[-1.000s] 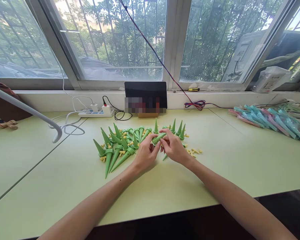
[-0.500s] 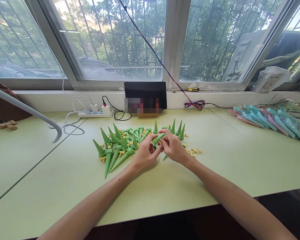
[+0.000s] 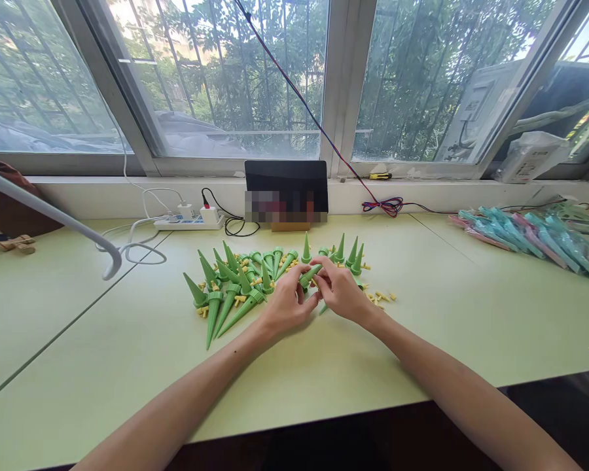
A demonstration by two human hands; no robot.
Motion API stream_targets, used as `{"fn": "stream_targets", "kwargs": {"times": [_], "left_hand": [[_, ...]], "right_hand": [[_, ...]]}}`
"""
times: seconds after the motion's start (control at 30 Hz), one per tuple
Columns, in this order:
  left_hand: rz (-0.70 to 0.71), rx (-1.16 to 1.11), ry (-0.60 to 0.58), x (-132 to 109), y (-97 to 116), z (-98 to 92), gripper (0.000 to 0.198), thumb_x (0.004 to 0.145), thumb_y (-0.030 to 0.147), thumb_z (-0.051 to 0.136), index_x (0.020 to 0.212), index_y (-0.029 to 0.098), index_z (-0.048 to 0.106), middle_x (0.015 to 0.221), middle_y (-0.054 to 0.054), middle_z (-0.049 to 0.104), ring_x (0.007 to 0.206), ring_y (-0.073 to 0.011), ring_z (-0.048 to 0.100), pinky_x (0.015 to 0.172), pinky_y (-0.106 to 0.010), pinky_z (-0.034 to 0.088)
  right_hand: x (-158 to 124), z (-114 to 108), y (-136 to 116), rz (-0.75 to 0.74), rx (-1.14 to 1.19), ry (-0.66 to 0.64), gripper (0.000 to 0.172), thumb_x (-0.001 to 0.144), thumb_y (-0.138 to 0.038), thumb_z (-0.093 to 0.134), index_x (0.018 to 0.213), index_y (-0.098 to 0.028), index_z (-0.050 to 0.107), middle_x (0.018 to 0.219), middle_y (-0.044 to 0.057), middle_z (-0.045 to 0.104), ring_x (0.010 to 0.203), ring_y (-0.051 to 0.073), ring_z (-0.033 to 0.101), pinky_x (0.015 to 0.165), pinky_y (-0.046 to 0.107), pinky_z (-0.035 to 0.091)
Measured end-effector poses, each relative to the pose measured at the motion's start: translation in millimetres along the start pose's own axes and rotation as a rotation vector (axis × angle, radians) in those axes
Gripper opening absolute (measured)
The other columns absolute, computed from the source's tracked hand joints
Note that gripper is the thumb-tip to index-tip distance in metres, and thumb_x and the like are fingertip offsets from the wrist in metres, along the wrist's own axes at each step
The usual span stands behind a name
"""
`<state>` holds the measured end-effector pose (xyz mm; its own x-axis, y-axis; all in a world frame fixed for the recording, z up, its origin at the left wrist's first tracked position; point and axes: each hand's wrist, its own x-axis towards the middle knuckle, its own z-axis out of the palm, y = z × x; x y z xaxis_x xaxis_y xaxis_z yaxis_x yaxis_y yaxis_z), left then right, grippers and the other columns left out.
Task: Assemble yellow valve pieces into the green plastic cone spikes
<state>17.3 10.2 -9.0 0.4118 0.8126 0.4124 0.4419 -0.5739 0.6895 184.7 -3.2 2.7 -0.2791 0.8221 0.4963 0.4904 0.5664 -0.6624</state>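
Observation:
Between my two hands is a green plant-watering spike [image 3: 309, 275], tilted with its point up and to the right. My left hand [image 3: 288, 298] is closed around its wide capped end. The fingers of my right hand [image 3: 342, 288] pinch at a small yellow valve [image 3: 315, 282] against the side of the spike; fingertips partly hide it. More green spikes [image 3: 213, 317] lie and stand to the left, with yellow valves among them. Several upright spikes [image 3: 340, 248] are behind my right hand. Loose yellow valves [image 3: 380, 297] lie to its right.
At the back of the table [image 3: 324, 373] stands a dark tablet [image 3: 285, 183] on a brown stand. A power strip [image 3: 189, 222] with cables is at the back left. Packaged teal and pink items [image 3: 530, 235] lie far right. A white curved bar [image 3: 69, 222] reaches in from the left.
The spike has tilted slightly in my hands, and my left fingers have shifted a little around it. The piles on the table look the same.

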Motion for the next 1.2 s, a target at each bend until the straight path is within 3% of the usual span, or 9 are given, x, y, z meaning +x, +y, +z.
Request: {"fn": "stream_targets", "kwargs": {"times": [0.6, 1.2], "left_hand": [[0.016, 0.058, 0.045, 1.6, -2.2, 2.6, 0.037, 0.078, 0.027, 0.061, 0.112, 0.018, 0.052, 0.072, 0.005, 0.057, 0.051, -0.0085, 0.05, 0.056, -0.024, 0.041], [-0.005, 0.108, 0.06, 0.7, -2.2, 3.4, 0.041, 0.076, 0.025, 0.062, 0.115, 0.017, 0.055, 0.071, 0.004, 0.057, 0.056, -0.0109, 0.052, 0.06, -0.025, 0.043]], "right_hand": [[-0.9, 0.3, 1.4, -0.027, -0.017, -0.031, 0.031, 0.096, -0.015, 0.042, 0.125, -0.022, 0.052, 0.072, 0.0, 0.061, 0.063, 0.017, 0.056, 0.065, 0.025, 0.044], [-0.9, -0.8, -2.2, -0.026, -0.009, -0.049, 0.032, 0.096, -0.014, 0.043, 0.126, -0.022, 0.052, 0.074, 0.0, 0.062, 0.064, 0.017, 0.055, 0.065, 0.025, 0.044]]}}
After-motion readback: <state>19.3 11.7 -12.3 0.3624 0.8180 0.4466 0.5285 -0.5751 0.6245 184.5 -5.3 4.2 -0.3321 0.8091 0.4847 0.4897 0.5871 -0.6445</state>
